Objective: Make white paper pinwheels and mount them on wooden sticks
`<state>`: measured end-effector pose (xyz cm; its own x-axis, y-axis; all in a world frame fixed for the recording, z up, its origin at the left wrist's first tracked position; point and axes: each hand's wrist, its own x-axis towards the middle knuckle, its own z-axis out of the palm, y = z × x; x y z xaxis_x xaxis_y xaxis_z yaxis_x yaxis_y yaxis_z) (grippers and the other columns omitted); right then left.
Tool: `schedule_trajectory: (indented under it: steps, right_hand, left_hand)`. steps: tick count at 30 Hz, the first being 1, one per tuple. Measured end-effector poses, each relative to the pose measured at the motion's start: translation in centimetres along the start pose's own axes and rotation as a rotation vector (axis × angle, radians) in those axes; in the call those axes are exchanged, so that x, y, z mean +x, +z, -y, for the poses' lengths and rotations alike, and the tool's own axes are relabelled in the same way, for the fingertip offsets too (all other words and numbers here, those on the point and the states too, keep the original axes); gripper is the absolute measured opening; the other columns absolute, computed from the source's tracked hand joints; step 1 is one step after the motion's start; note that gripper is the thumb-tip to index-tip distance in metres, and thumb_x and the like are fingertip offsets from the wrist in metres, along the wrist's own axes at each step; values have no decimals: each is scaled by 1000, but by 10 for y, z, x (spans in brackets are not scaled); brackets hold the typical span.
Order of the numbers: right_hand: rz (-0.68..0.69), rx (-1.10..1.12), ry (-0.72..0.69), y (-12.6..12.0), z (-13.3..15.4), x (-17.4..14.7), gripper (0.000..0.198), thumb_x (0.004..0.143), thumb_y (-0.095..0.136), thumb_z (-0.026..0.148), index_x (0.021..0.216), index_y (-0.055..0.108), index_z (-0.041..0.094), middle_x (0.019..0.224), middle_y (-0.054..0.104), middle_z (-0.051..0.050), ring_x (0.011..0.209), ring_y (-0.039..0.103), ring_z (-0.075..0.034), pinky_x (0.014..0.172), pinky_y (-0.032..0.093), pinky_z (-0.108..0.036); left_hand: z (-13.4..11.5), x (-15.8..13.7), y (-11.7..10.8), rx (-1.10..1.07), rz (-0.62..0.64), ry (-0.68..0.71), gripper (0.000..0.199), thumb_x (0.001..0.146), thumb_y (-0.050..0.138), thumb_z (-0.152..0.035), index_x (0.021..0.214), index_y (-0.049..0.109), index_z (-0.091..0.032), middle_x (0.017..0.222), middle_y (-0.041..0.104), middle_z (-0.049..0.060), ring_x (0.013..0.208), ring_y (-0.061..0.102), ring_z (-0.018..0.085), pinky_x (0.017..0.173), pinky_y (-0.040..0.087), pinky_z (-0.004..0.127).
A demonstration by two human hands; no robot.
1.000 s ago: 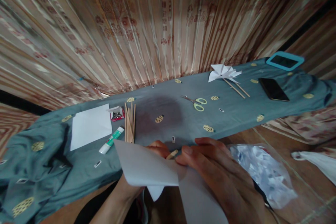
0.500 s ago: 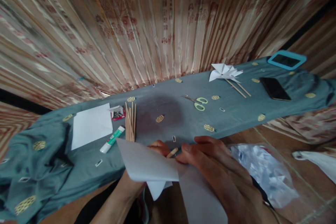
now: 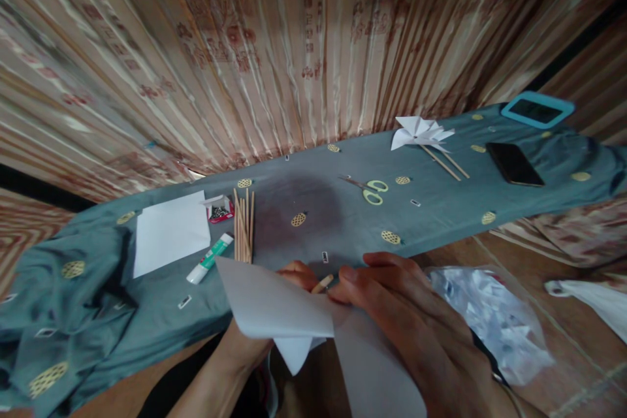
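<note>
A white paper pinwheel (image 3: 279, 310) with curved blades is held between my hands just off the table's front edge. My left hand (image 3: 298, 274) is closed beneath it, largely covered by the paper, with its fingers around a wooden stick (image 3: 322, 284) whose rounded end pokes out past the paper. My right hand (image 3: 401, 313) lies over the right side of the pinwheel, thumb and finger pressed on the paper near its centre beside the stick end. Whether a pin sits at the centre is hidden by my fingers.
On the cloth-covered table (image 3: 274, 241) are white paper sheets (image 3: 171, 232), a glue stick (image 3: 210, 258), a small box of pins (image 3: 219, 209), several wooden sticks (image 3: 243, 228), scissors (image 3: 369, 191), finished pinwheels (image 3: 421, 134), a phone (image 3: 514, 163) and a blue-framed device (image 3: 537, 110). A plastic bag (image 3: 494, 320) lies on the floor.
Both hands keep the same grip on the pinwheel and stick. The view has shifted very slightly; nothing else has visibly moved.
</note>
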<state>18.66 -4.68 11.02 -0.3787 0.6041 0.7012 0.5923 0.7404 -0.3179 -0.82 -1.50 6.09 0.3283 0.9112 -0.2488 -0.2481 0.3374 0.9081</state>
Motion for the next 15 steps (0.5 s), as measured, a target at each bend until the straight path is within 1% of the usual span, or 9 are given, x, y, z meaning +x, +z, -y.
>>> schedule_trajectory:
  steps: [3,5,9,13,15]
  right_hand:
    - [-137,-3,31,9,2,-1,36,98,41,14,129,58,11,96,79,-6,96,71,-17,102,54,-31]
    - [-193,-14,45,15,3,-2,37,97,45,17,132,57,15,94,79,-4,94,72,-18,98,56,-33]
    - [-184,-40,37,18,3,-3,41,94,51,19,135,54,18,96,79,-4,92,73,-20,95,58,-35]
    - [-188,-44,49,17,3,-5,41,94,52,20,135,54,18,98,78,-4,92,73,-20,95,58,-35]
    - [-125,-41,55,17,3,-7,42,95,51,20,137,51,17,98,78,-4,94,73,-20,97,57,-34]
  left_hand:
    - [-4,1,1,13,12,30,15,64,78,-28,56,74,-16,58,59,1,55,49,12,62,45,26]
    - [-5,2,2,13,7,34,17,63,79,-29,55,74,-16,57,58,0,54,49,12,61,45,26]
    - [0,1,-1,-9,-5,33,18,63,80,-29,54,72,-15,57,57,0,55,49,12,63,46,27]
    - [9,1,-8,-55,2,63,16,63,80,-29,60,74,-15,60,56,0,56,46,12,63,45,27]
    - [11,1,-10,-26,-5,41,17,64,80,-30,60,74,-14,59,55,0,55,45,11,59,42,26]
